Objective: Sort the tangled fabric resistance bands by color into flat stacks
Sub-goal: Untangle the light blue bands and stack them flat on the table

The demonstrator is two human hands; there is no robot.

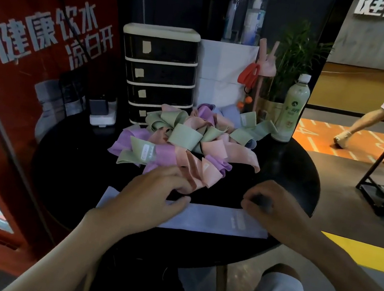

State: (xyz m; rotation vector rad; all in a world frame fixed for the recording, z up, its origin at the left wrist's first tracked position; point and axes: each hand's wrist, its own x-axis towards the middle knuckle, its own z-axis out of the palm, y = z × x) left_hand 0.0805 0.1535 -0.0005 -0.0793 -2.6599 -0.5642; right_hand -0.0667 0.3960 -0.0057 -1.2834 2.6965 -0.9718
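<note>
Far left: red banner point(25, 48) with white lettering, well clear of the work. Next along, black drawer unit point(158, 74) at the back of the round black counter point(69, 163).

Left hand point(150, 196) flat on the left part of a pale lavender band point(211, 220), fingers spread, nothing gripped, pressing the strip down; fingertips just short of the pile's near edge. Tangled pile point(187, 139) of green, pink and purple bands at counter centre, behind the laid-out strip and apart from it.

Right hand point(274, 208) near the strip's right end, fingers curled in; blurred, so cannot tell whether pinching the edge or merely resting there. Green drink bottle point(293, 108) at the pile's far right.

Step in hand, by the look of it: smoothing the first band flat to start one colour stack. Sorting barely begun. Next move probably calls for freeing one loop from the knot without dragging its neighbours along.
</note>
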